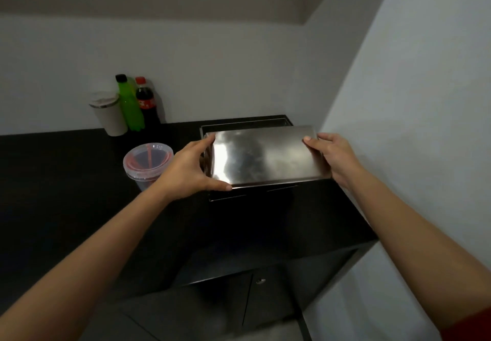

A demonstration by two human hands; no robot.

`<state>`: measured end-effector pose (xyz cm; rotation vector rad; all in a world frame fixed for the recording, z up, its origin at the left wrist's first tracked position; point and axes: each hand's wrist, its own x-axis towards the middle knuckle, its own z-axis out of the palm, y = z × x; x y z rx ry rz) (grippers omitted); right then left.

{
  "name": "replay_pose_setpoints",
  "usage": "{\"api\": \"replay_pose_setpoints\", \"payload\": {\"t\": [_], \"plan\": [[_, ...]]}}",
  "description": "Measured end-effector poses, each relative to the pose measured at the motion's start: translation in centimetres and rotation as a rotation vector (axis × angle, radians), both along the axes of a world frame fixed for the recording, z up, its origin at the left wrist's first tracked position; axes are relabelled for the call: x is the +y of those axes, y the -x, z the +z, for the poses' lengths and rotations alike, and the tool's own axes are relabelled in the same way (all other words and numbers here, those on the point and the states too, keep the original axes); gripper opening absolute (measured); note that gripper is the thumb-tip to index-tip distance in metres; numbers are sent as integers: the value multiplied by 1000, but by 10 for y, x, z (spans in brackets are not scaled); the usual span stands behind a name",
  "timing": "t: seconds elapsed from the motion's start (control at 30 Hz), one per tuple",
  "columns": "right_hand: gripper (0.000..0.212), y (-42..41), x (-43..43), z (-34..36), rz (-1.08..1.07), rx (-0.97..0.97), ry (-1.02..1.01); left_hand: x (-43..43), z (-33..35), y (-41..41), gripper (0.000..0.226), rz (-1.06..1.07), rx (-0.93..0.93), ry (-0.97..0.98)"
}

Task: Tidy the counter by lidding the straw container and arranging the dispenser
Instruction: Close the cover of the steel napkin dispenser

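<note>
A shiny rectangular steel lid [265, 156] hovers just above the open steel straw container [239, 124], whose rear rim shows behind the lid and front rim below it. My left hand [190, 166] grips the lid's left end, thumb under the front corner. My right hand [330, 156] grips the right end. The lid sits slightly toward me, not seated on the container. The container's inside is hidden. A clear plastic tub [147, 162] with red straws and a lid stands left of the container.
The black counter [66, 181] ends at a white wall on the right. At the back left stand a beige tumbler [109, 113], a green bottle [130, 104] and a cola bottle [146, 101]. A cabinet door with a lock [260, 281] is below.
</note>
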<state>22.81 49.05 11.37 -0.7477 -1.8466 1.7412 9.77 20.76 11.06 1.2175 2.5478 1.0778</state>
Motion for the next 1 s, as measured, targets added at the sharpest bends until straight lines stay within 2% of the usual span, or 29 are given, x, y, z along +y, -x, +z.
{"api": "replay_pose_setpoints", "payload": {"t": [0.13, 0.2, 0.37, 0.5, 1.0], "plan": [[62, 27, 13, 11, -8, -13, -59, 17, 7, 23, 121, 78, 38, -8], [60, 40, 17, 13, 26, 4, -71, 25, 8, 34, 119, 100, 35, -6], [71, 71, 24, 4, 1, -38, -142, 39, 7, 50, 112, 134, -20, -62], [74, 87, 24, -7, -44, -91, -208, 46, 3, 61, 117, 199, -83, -26], [73, 101, 31, -17, -79, -178, -279, 53, -5, 72, 116, 223, -95, 56]]}}
